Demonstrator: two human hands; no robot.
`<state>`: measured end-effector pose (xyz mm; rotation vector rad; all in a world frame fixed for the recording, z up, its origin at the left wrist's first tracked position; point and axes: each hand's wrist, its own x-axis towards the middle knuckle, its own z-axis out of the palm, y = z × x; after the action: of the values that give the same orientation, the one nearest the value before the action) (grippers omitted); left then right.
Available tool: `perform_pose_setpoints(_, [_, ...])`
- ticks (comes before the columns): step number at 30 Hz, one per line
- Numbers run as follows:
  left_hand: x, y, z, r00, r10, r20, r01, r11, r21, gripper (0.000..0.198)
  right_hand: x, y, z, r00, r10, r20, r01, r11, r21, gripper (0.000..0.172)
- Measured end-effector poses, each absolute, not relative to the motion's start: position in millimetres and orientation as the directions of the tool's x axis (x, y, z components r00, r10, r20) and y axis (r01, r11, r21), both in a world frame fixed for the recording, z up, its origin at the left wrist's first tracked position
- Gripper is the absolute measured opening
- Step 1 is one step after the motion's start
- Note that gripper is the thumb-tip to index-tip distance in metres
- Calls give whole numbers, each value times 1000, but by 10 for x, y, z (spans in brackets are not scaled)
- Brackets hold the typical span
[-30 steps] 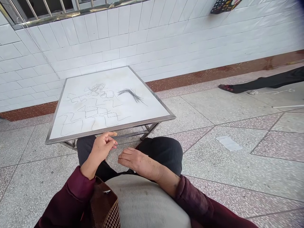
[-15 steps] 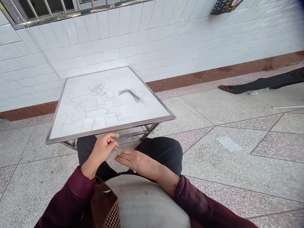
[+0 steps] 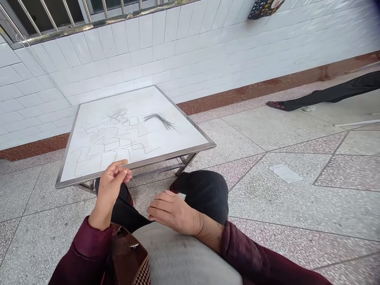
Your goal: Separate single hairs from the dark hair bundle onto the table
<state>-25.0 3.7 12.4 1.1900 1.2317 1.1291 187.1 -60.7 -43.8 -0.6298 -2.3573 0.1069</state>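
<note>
My left hand is raised at the near edge of the white-topped table, thumb and fingertips pinched together. A thin strand, like fine wire or thread, trails from its fingertips toward the lower right. Lower and to the right, my right hand is over my lap with its fingers curled inward; whatever is in them is hidden. On the tabletop lie several loose, zigzag-bent dark strands, a tangled heap of strands behind them, and a bent bundle of dark strands to the right.
The table's metal frame stands before my knees, near a white tiled wall with a barred window. A pale sheet lies on the floor at right. Another person's outstretched leg is farther back. A brown strap crosses my front.
My hands have moved apart: the left went left and slightly down, the right lower. The right fingers have curled in more. The view has shifted slightly.
</note>
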Motion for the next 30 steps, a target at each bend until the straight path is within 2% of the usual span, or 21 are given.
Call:
perform_pose_setpoints(2, [-269,35,145,15,998,-57,13,57,998,41,1811,-606,-508,-601,599,530,415,800,-434,20])
perform_pose_setpoints(4, [-271,26,149,14,998,-64,19,63,998,42,1756,-588,-574,-484,757,439,355,628,-692,21])
perform_pose_setpoints(6, [-258,11,142,30,996,-78,45,77,996,42,1722,-565,-616,-351,888,298,184,378,-907,22])
perform_pose_setpoints(8, [-230,-7,134,56,995,-88,82,84,993,42,1707,-544,-624,-266,953,147,-30,144,-989,27])
perform_pose_setpoints(11, [-162,-33,129,85,992,-90,131,78,988,40,1704,-522,-595,-230,973,3,-236,-52,-970,26])
perform_pose_setpoints(15, [-72,-42,130,103,990,-91,154,75,985,36,1708,-520,-576,-235,964,-123,-359,-204,-911,25])
perform_pose_setpoints(22, [11,-18,46,168,981,-99,222,60,973,28,1697,-544,-638,-340,922,-188,-347,-308,-886,29])
perform_pose_setpoints(25, [-41,15,79,206,978,-37,249,-16,968,32,1709,-537,-628,-301,927,-223,-375,-330,-866,29])
perform_pose_setpoints(27, [-167,58,138,157,985,74,232,-109,966,36,1734,-520,-603,-237,941,-242,-433,-326,-840,28])
perform_pose_setpoints(30, [-451,138,163,-97,972,213,150,-198,969,38,1782,-483,-551,-156,955,-252,-519,-296,-802,29])
